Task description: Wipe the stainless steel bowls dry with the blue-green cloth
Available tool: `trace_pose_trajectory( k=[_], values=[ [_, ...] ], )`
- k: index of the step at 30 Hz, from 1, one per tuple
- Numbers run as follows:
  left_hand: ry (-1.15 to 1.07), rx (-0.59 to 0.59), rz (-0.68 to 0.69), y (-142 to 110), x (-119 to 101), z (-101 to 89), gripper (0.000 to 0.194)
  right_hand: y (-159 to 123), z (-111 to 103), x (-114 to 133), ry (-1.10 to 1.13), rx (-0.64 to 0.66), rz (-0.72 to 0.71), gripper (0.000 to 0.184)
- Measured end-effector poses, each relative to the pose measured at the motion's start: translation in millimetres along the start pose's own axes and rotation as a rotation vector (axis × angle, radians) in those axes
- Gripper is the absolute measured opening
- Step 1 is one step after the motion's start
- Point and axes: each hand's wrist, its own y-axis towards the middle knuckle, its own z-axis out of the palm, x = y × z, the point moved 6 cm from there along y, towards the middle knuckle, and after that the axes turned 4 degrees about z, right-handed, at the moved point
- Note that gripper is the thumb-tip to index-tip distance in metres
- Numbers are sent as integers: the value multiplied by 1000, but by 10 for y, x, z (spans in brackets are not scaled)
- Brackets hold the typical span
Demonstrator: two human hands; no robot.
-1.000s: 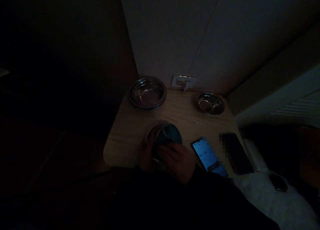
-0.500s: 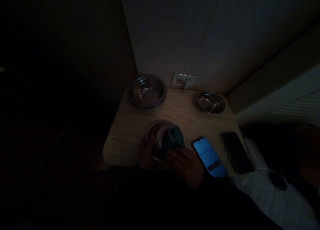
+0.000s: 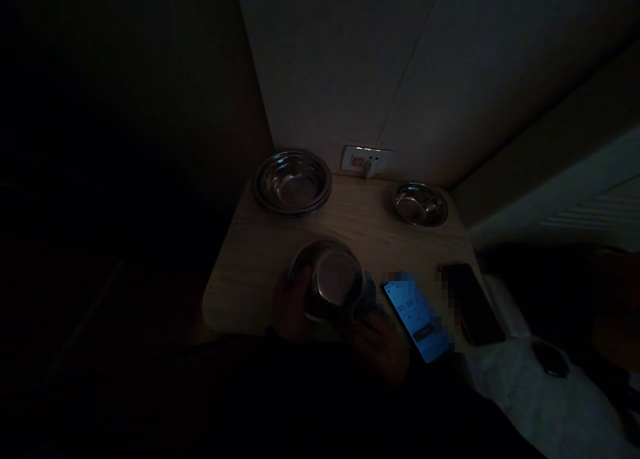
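Observation:
A shiny metal bowl is held over the front of the small wooden table, its flat round base facing me. My left hand is closed on the bowl's left edge, thumb against the metal. At the bowl's lower right, my right hand is closed on a blue-green cloth, which touches the bowl's right side. Part of the cloth is hidden by the fingers and the bowl. The light is very dim, so finger detail is poor.
Stacked metal bowls stand at the table's back left. A smaller metal bowl is at the back right. A lit phone and a dark phone lie on the right. Behind is a wall socket with a plug.
The cloth has moved from across the bowl to its right side, with my right hand shifting slightly right and down. The bowl's shiny flat base is now uncovered. My left hand stays on the bowl.

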Motion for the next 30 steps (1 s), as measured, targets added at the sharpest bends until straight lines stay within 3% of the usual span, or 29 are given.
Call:
trace_pose_trajectory(
  k=[4,7,11,17,23,30],
  values=[
    [45,8,1,36,-12,-22,41,-21,-131,-141,51,-26,71,24],
    [132,10,71,78,-100,-93,30,17,-208,-296,95,-55,141,26],
    [190,44,99,102,-167,-122,22,-16,-210,-368,85,-67,197,25],
    [188,48,99,170,-31,-95,33,-13,-73,-217,6,-3,156,26],
    [105,19,13,159,36,-45,41,297,30,-81,18,-28,132,28],
    [88,31,-34,170,-33,-20,37,253,-30,-203,-14,31,36,28]
  ],
)
